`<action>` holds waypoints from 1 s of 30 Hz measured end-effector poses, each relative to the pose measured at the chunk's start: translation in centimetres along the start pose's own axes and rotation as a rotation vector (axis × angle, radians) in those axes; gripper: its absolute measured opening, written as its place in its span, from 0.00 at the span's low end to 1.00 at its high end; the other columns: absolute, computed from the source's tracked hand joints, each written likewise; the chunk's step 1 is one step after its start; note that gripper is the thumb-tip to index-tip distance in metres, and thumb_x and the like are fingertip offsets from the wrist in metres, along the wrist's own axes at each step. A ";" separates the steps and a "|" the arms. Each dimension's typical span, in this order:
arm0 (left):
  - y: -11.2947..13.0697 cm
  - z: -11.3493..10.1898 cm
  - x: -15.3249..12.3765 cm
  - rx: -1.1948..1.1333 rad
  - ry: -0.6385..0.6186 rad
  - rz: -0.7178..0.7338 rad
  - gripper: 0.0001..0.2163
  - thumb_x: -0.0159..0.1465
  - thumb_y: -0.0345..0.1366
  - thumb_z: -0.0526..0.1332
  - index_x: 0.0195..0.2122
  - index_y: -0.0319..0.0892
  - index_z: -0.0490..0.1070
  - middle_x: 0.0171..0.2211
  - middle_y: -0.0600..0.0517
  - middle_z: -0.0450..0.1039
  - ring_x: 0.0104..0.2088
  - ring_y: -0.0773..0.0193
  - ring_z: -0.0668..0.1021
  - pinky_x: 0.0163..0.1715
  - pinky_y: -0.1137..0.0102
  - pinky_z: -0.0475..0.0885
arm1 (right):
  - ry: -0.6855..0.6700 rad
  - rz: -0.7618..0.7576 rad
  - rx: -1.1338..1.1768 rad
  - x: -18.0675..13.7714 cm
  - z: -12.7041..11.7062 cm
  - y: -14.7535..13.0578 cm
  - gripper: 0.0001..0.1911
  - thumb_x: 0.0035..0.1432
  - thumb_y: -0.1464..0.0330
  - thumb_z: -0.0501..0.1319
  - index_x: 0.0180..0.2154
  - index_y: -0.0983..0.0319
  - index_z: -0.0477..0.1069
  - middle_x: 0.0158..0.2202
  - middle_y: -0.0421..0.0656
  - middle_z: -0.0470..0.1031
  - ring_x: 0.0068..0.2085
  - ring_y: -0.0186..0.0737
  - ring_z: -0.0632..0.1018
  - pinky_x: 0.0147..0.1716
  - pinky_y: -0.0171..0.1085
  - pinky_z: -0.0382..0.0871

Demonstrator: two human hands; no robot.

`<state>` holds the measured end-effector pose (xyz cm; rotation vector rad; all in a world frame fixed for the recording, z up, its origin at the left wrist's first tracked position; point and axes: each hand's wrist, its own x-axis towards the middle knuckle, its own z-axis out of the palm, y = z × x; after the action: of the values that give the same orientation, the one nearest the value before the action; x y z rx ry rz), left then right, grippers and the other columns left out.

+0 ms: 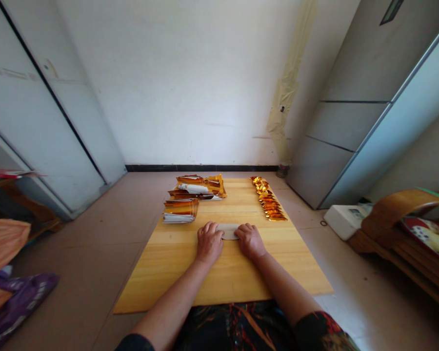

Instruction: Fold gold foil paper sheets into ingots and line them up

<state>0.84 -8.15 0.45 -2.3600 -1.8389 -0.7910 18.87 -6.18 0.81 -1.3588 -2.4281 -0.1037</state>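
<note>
A small pale grey piece of paper (228, 231), apparently folded or rolled, lies crosswise just above the wooden board. At its left end, the curled fingers of my left hand (209, 241) hold it. My right hand (250, 240) grips the opposite end, fingers also bent and closed. Beyond my left hand are stacks of shiny gold-orange sheets (179, 207) with some pale backs showing. A pale bundle (193, 188) rests among the farther stacks. Farther right, a row of crimped gold foil pieces (269, 200) runs along the board's edge.
The yellowish wooden board (227, 278) reaches from my lap toward the white wall (190, 97). A grey refrigerator (336, 122) stands at right, near a white box (346, 219) and wooden furniture (391, 229). Orange and purple bags (25, 297) lie on the left.
</note>
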 end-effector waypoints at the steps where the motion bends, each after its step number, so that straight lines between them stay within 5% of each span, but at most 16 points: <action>1: 0.0 -0.1 0.0 -0.001 -0.006 0.007 0.13 0.56 0.26 0.57 0.36 0.48 0.76 0.48 0.48 0.70 0.53 0.54 0.66 0.51 0.57 0.60 | -0.003 -0.010 -0.005 -0.2 0.0 0.1 0.09 0.57 0.75 0.55 0.32 0.60 0.73 0.35 0.44 0.72 0.39 0.39 0.68 0.38 0.36 0.55; 14: 0.5 -0.9 -0.2 0.028 -0.074 0.058 0.12 0.60 0.28 0.54 0.38 0.47 0.75 0.37 0.47 0.73 0.44 0.56 0.69 0.45 0.57 0.58 | -0.027 -0.027 -0.036 -0.4 0.1 0.3 0.08 0.59 0.73 0.56 0.34 0.58 0.74 0.36 0.43 0.72 0.40 0.40 0.68 0.37 0.37 0.55; 30: 1.0 -1.9 -0.8 0.085 -0.134 0.082 0.12 0.58 0.31 0.55 0.42 0.44 0.71 0.41 0.47 0.73 0.45 0.56 0.70 0.45 0.57 0.56 | 0.025 0.024 0.123 -0.3 1.1 1.1 0.12 0.56 0.76 0.55 0.35 0.59 0.75 0.37 0.44 0.74 0.40 0.40 0.70 0.39 0.37 0.60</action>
<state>0.96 -9.78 2.03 -2.4719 -1.7701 -0.5478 19.61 -5.63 -0.46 -1.3242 -2.3552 0.0349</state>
